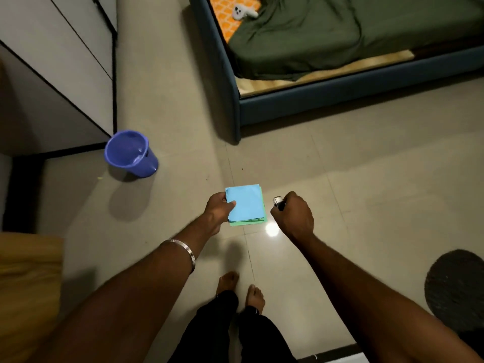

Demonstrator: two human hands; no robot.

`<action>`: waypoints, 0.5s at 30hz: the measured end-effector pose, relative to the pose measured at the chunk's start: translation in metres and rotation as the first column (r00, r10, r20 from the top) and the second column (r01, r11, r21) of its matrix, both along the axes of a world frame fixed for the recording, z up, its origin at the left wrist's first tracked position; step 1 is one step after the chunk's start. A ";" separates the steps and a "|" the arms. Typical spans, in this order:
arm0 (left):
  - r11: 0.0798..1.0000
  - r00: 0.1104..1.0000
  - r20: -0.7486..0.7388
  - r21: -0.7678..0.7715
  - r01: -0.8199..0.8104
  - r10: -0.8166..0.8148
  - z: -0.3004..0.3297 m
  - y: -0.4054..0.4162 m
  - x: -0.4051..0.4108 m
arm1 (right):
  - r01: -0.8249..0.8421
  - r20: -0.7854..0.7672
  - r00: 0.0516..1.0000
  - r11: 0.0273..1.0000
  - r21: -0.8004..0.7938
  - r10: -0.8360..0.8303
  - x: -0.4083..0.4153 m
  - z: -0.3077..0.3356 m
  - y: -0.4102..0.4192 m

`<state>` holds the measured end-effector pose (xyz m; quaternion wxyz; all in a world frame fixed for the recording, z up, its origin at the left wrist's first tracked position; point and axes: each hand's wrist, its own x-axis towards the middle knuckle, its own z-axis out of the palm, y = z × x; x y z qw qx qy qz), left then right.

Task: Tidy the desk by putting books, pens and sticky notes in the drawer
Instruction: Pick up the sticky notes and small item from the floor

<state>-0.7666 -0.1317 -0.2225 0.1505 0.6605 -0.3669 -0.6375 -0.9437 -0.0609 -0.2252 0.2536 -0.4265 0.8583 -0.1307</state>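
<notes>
Sticky notes point(246, 204), a blue stack with green sheets under: pinched at the near-left edge by my left hand point(219, 208), thumb on top, the stack lying flat and jutting forward and right of that hand. Right hand point(294, 213), just beside the stack's right edge, is curled round a small dark pen-like thing point(278, 202); only its capped tip shows, pointing up and left, so I cannot name it for certain. Both loads hang over bare floor point(366, 179). No desk or drawer in view. Blue bucket point(130, 153) sits well left of the left hand; bed point(340, 74) ahead. I judge both hands loaded and in transit; next I need the drawer found.
</notes>
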 end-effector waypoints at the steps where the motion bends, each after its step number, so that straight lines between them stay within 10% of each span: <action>1: 1.000 1.000 -0.009 -0.008 -0.021 0.021 0.010 -0.001 0.003 | -0.015 -0.006 1.000 1.000 -0.009 0.015 0.003 0.011 -0.003; 15: 0.857 0.862 -0.147 -0.116 -0.502 0.485 0.127 0.011 0.101 | -0.356 -0.070 0.934 0.924 -0.138 0.349 0.078 0.133 -0.065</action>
